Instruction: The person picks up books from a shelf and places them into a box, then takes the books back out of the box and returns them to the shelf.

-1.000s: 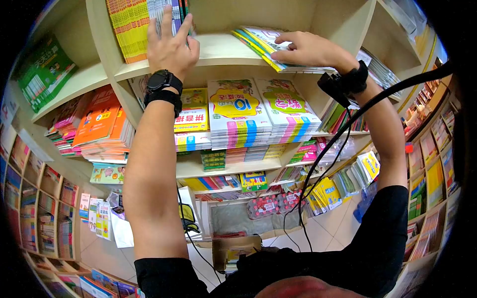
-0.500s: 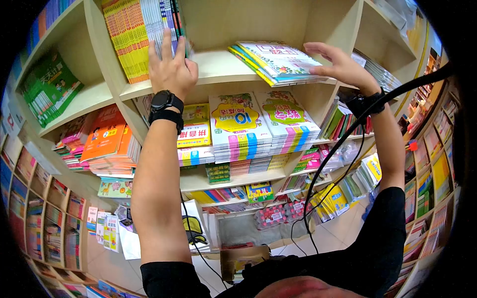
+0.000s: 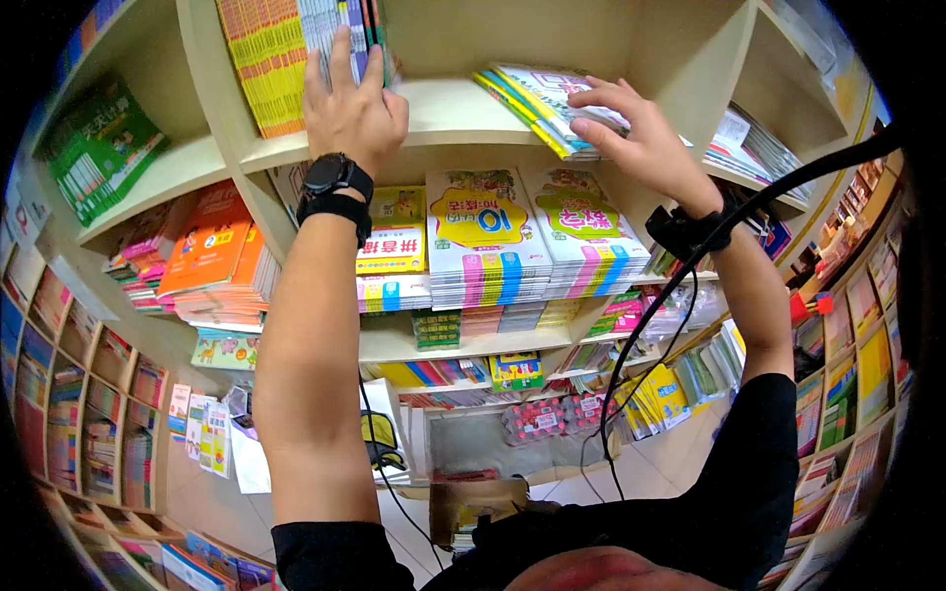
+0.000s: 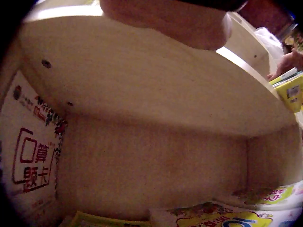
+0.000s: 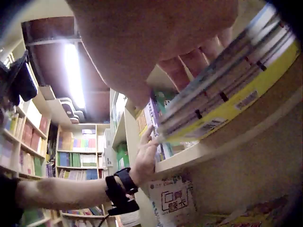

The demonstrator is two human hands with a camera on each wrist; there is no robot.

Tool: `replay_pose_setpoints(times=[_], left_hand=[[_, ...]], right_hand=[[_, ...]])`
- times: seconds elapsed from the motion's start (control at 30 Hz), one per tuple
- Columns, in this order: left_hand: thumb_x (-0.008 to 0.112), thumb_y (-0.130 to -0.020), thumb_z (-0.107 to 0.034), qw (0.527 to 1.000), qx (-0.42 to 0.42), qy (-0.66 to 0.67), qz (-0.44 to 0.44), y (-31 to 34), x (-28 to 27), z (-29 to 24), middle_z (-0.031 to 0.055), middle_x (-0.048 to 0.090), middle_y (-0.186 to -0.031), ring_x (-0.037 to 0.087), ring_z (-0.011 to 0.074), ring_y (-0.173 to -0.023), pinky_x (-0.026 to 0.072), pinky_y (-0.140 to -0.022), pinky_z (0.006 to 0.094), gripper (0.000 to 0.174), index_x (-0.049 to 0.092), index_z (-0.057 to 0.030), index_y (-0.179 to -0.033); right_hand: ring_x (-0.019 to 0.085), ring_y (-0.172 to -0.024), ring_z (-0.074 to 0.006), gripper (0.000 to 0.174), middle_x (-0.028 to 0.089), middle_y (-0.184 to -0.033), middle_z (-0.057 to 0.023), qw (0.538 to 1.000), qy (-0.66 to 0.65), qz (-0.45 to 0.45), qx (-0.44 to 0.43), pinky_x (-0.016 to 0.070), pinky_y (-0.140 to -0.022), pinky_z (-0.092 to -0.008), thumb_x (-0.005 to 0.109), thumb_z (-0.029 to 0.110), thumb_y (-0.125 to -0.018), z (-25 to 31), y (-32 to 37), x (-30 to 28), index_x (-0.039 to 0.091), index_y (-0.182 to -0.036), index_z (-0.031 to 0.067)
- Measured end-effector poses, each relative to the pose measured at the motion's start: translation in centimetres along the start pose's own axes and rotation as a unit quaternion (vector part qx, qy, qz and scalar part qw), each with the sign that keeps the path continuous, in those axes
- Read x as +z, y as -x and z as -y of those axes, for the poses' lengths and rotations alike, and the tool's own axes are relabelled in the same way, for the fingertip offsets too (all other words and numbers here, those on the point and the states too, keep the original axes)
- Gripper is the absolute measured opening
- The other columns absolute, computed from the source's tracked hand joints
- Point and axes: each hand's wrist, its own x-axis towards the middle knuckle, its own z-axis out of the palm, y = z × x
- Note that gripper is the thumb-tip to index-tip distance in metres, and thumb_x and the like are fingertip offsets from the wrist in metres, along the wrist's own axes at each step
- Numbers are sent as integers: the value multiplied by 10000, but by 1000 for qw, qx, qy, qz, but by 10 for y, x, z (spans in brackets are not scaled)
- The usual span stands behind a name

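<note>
On the upper shelf, my left hand (image 3: 355,118) has its fingers extended against a row of upright thin books (image 3: 320,39) with white, purple and dark spines. A thicker block of yellow-spined books (image 3: 264,74) stands just left of them. My right hand (image 3: 645,148) reaches over a low stack of thin books (image 3: 537,106) lying flat near the shelf's front edge, its fingers loosely spread over the top white cover. The right wrist view shows the stack's yellow bottom book (image 5: 236,106), with fingers (image 5: 194,61) appearing past the stack's upper side.
The shelf below holds piles of workbooks (image 3: 483,231) and a white-covered book (image 4: 35,149) leaning on the side wall. Orange books (image 3: 207,256) fill the left compartment. A black cable (image 3: 788,182) crosses by the right forearm. A carton (image 3: 473,497) stands on the floor.
My right hand shifted to the stack's right side half a second ago, exposing the top cover, and is now back over it. My left hand stays against the upright books.
</note>
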Motion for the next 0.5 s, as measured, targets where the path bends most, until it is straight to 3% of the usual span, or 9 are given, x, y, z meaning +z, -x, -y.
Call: replay_pose_setpoints(times=[0.1,0.13,0.17,0.23,0.27,0.3,0.37,0.5], left_hand=[[512,-730,-218,1000,-10,1,19,1,-3,-2,154,370,-1397,355,442,-1191,362,-994,499,453,636,-114,-1154],[524,-758,-170,999,19,-27,-20,-5,-14,-9,164,482,-1298,460,408,-1106,413,-947,450,389,632,-75,-1119],[524,-758,-170,999,8,-29,-17,-8,-18,-9,164,482,-1298,460,408,-1106,413,-947,450,389,632,-75,-1119],[514,-720,-188,997,-40,48,52,-7,-18,-7,228,401,-1349,327,448,-1239,287,-1050,512,456,614,-17,-1131],[516,-719,-191,996,-45,54,49,-3,-17,-7,232,396,-1350,332,447,-1235,286,-1049,513,458,613,-12,-1130],[516,-719,-191,996,-50,55,50,-2,-17,-7,232,396,-1350,332,447,-1235,286,-1049,513,458,613,-12,-1130],[515,-717,-197,996,-40,74,28,-2,-18,-5,231,409,-1341,343,447,-1226,293,-1043,508,450,624,-10,-1111],[512,-717,-211,996,-55,65,36,-1,-15,-4,224,424,-1332,351,445,-1219,298,-1038,505,446,634,-17,-1100]], right_hand=[[491,-1178,-339,431,601,-1135,-193,999,22,-25,17,247,-1079,-432,591,425,-844,-10,-1,17,634,-1049,49],[511,-1165,-319,460,600,-1147,-185,999,32,-9,23,305,-1052,-406,607,421,-833,-10,-1,17,620,-1081,33],[511,-1165,-319,460,600,-1147,-185,999,34,2,18,305,-1052,-406,607,421,-833,-7,-2,16,620,-1081,33],[540,-1135,-292,490,601,-1157,-180,990,-79,35,115,371,-1005,-373,620,411,-830,-4,-4,14,603,-1114,12],[568,-1090,-281,538,603,-1158,-182,985,-115,47,117,423,-952,-350,634,409,-825,-9,-6,15,575,-1149,-16],[568,-1090,-281,538,603,-1158,-182,985,-112,51,117,423,-952,-350,634,409,-825,-13,-6,14,575,-1149,-16],[527,-1111,-195,516,571,-1200,-129,988,-87,99,86,469,-851,-301,617,358,-869,-16,-10,9,507,-1244,21],[536,-1100,-203,543,571,-1195,-156,987,-45,112,102,468,-857,-302,633,354,-860,-1,-16,4,488,-1261,17]])
